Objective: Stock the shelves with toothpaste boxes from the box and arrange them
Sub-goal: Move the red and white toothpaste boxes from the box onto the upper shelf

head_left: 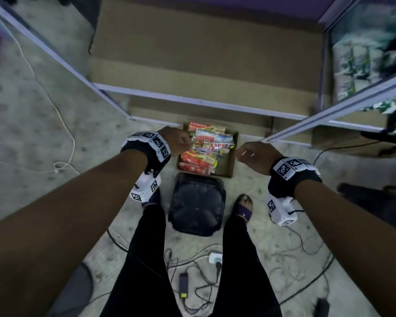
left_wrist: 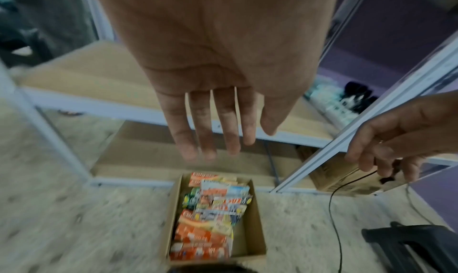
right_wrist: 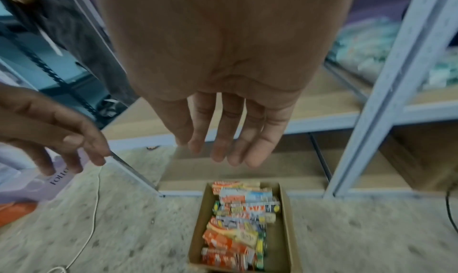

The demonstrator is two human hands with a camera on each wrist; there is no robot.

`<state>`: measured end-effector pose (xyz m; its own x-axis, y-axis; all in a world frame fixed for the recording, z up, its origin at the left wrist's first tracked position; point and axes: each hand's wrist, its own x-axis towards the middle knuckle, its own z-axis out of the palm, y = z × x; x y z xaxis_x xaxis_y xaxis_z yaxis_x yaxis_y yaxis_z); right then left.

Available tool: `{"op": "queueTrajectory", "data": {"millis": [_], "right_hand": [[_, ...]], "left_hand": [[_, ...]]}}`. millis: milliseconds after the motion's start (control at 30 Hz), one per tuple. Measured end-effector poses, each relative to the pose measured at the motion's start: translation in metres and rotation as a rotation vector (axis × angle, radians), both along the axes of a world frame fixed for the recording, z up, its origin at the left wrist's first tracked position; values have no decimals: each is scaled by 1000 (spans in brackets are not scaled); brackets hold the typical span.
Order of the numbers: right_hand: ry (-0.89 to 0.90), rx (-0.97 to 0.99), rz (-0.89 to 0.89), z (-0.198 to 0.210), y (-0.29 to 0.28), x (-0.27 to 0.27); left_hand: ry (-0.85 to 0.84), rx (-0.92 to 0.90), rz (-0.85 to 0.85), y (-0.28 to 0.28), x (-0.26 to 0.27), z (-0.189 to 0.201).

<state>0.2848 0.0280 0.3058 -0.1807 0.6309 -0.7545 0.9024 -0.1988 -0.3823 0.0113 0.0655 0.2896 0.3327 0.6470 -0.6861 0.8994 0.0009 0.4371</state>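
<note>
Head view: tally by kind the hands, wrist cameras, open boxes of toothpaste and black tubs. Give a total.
Hands: 2, left hand and right hand
Wrist cameras: 2
Box of toothpaste: 1
Black tub: 1
Total: 6

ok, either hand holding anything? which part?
Nothing held. Left hand and right hand hang open above the box of toothpaste boxes, touching none.
</note>
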Motion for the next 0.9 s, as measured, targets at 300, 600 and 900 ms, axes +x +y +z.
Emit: {"op": "queueTrajectory", "data": {"millis": [300, 600, 900], "right_hand": [[-80, -84, 38, -152, -8, -7], [-56, -25, -114, -303, -8, -6], [-72, -24, -137, -423, 11, 0]], "left_hand": [[40, -109, 64, -24, -10, -150], [-12, 26, 124, -23, -10, -305], [-10, 135, 133, 8, -8, -413]]}}
